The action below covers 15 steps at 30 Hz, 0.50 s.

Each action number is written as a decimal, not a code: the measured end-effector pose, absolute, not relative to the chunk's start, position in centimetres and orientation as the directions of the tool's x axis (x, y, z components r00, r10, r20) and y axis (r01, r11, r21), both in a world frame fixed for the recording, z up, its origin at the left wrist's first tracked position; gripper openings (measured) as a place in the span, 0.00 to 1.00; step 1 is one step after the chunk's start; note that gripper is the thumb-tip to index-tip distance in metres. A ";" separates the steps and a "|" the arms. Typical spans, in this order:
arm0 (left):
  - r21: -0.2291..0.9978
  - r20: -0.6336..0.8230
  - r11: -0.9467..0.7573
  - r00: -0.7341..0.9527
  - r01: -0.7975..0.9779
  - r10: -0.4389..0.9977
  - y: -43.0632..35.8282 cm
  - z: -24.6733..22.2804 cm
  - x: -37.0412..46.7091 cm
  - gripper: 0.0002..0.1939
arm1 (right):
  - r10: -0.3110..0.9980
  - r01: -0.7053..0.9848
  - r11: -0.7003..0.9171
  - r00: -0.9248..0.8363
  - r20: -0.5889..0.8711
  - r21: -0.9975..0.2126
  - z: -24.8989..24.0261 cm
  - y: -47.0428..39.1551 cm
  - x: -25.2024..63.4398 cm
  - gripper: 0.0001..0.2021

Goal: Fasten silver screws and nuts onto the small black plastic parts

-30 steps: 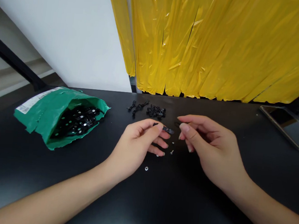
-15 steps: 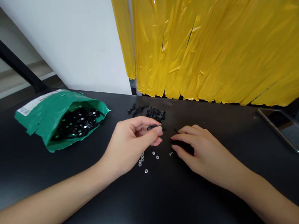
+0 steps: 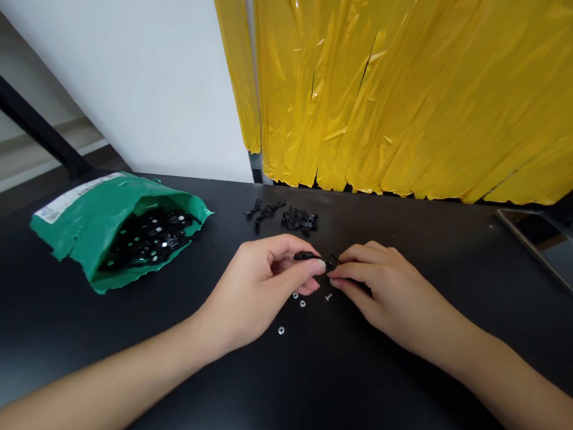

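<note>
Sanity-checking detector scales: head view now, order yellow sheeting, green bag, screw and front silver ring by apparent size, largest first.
1. Yellow sheeting
2. Green bag
3. Screw and front silver ring: too alike to rank; ring nearer the camera

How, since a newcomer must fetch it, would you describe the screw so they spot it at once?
On the black table, find the small washers left of the right hand. Between these washers and that hand lies the silvery screw. Its thin shank with a wider head sets it apart from the washers, which are flat rings.
</note>
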<state>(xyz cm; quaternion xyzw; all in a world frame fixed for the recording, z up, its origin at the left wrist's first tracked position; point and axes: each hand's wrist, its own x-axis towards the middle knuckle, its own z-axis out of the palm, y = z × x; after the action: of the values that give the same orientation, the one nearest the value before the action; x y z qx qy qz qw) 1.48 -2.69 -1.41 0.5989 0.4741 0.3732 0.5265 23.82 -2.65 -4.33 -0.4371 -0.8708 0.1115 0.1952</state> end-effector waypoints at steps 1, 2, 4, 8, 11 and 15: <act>0.981 -0.028 -0.025 0.264 0.194 0.964 -2.8 -1.4 1.5 0.07 | 0.805 0.717 0.592 -0.541 0.241 -0.367 -4.3 -2.7 23.8 0.12; 0.974 0.003 -0.061 0.254 0.219 0.967 -2.9 -1.4 1.5 0.07 | 0.807 0.719 0.590 -0.540 0.238 -0.368 -4.3 -2.7 23.7 0.11; 0.944 0.097 -0.167 0.244 0.285 0.965 -3.1 -1.3 1.4 0.06 | 0.814 0.724 0.581 -0.533 0.233 -0.373 -4.4 -2.7 23.6 0.11; 0.733 0.419 -0.510 0.291 0.450 0.860 -3.5 -1.1 1.0 0.03 | 0.836 0.715 0.547 -0.492 0.243 -0.436 -4.6 -2.9 23.5 0.09; 0.474 0.636 -0.723 0.372 0.503 0.676 -3.4 -1.2 0.8 0.08 | 0.850 0.685 0.525 -0.453 0.269 -0.505 -4.8 -3.0 23.4 0.08; 0.257 0.803 -0.874 0.412 0.413 0.431 -3.1 -1.6 0.6 0.10 | 0.848 0.628 0.528 -0.414 0.330 -0.571 -4.6 -2.9 23.2 0.07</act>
<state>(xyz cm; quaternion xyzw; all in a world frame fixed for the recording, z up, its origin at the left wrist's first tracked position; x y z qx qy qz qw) 0.62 -3.08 -1.64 0.8401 0.2510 0.4808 0.0093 23.21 -2.95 -4.61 -0.4498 -0.8207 0.1829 0.3012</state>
